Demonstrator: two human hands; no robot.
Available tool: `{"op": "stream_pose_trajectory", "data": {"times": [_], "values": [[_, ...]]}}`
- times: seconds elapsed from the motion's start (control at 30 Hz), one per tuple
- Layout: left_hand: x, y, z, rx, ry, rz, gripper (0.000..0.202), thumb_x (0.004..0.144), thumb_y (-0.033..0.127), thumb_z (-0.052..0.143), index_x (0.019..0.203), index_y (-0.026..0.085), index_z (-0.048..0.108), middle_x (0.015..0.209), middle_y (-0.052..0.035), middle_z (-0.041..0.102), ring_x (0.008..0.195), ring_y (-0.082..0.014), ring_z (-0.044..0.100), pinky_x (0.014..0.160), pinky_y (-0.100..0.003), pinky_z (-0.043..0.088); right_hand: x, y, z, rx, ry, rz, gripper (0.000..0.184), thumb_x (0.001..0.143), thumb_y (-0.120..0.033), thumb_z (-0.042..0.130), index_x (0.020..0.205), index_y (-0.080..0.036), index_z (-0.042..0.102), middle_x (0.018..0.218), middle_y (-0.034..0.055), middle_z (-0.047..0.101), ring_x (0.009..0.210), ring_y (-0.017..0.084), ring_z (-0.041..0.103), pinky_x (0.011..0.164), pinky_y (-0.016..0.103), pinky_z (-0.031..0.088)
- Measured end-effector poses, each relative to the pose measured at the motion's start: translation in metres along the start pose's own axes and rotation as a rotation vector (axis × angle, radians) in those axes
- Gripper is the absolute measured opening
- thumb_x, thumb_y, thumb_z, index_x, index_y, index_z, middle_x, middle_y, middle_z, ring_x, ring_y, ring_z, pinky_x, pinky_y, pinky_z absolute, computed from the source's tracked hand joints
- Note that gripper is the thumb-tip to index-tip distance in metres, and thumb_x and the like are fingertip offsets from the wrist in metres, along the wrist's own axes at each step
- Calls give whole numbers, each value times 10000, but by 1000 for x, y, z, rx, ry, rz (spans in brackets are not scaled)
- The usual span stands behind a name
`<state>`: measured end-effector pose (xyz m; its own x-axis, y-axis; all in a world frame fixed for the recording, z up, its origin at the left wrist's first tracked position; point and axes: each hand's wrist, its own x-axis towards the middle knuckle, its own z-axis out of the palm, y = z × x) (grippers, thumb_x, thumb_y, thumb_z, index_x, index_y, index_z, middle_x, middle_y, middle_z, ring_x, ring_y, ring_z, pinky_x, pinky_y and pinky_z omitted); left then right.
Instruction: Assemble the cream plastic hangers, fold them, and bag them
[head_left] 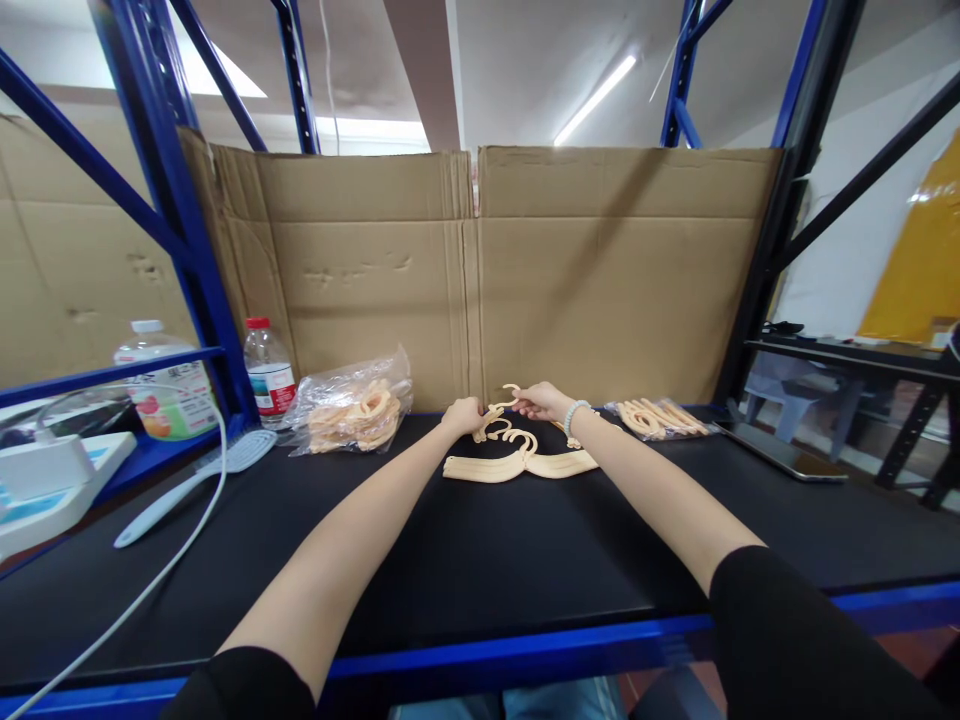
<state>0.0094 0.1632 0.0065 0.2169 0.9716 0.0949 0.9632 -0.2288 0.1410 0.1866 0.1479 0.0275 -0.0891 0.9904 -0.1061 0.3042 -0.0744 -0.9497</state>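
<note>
My left hand [463, 416] is closed on a cream plastic hanger part [489, 424] near the back of the black tabletop. Just to its right, my right hand [544, 402], with a beaded bracelet at the wrist, pinches a cream hanger hook [510, 388]. In front of both hands lie several cream hangers [484, 469] stacked together, their curved hooks pointing away from me. My right forearm covers the right end of this stack. More cream pieces partly show behind my right wrist.
At the left back sits a clear bag of cream hangers [352, 415], beside a red-capped bottle [270, 375]. A white brush [217, 470], a cable [180, 550] and a power strip [75, 480] lie left. Rightward are another bag [660, 418] and a flat dark device [784, 452]. Cardboard [600, 280] walls the back.
</note>
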Motion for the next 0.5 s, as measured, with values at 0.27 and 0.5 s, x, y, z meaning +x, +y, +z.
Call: {"op": "stream_pose_trajectory", "data": {"times": [0.27,0.5], "values": [[-1,-4,-4,2,-24,14,264,899,308,546,1116,159,566,1139,-87,575,986,-208,582,834,-402,503,-41,6,-15,316,-11,-145,223,956,-256,445,768,-146,496,903,116,684,641,82,629,492,142,456],[-1,-11,-12,27,-51,-9,288,892,304,557,1128,139,556,1134,-90,575,982,-214,584,829,-416,505,-83,8,-22,493,-23,-107,245,980,-284,342,760,-193,400,769,100,688,490,88,590,390,153,365]]}}
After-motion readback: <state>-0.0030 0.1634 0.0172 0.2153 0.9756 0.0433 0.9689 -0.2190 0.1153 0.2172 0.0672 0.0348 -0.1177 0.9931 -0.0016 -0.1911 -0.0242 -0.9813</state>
